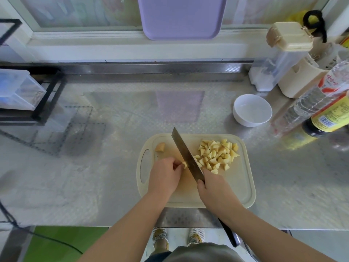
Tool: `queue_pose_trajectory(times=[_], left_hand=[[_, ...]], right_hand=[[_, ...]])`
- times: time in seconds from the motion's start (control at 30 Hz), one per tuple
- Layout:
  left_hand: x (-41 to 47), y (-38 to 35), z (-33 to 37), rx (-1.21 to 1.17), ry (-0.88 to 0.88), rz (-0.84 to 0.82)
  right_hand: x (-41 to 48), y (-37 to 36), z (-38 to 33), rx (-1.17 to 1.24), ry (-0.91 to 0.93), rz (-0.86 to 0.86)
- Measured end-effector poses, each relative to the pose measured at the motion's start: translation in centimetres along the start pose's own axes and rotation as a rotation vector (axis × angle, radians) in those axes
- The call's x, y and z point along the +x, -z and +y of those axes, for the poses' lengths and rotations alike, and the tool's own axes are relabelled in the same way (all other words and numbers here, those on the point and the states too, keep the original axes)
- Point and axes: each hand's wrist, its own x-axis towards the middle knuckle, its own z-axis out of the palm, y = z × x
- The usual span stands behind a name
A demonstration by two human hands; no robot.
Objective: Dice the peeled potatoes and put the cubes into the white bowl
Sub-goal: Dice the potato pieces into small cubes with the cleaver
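A cream cutting board [239,186] lies on the steel counter. My left hand [166,174] pinches a small potato piece [184,165] against the board. My right hand [213,186] grips a long knife [186,155], whose blade runs diagonally just right of that piece. A pile of several yellow potato cubes [217,155] lies on the board's right side. One larger potato chunk [160,147] sits alone at the board's far left. The white bowl [252,110] stands empty beyond the board, to the right.
Bottles [324,114], a cream holder [300,80] and a clear lidded container [273,69] crowd the right back of the counter. A black rack with a clear box [20,91] stands at the left. A purple tray [181,17] leans on the window ledge.
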Motion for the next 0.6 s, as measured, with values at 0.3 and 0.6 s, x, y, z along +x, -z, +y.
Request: queue_pose_trajectory(times=[0.3, 0.6], left_hand=[[0.0, -0.1, 0.0, 0.013, 0.0, -0.003], [0.3, -0.2, -0.1, 0.035, 0.006, -0.012]], right_hand=[[0.7, -0.3, 0.0, 0.006, -0.029, -0.026], [1.3, -0.3, -0.4, 0.042, -0.038, -0.078]])
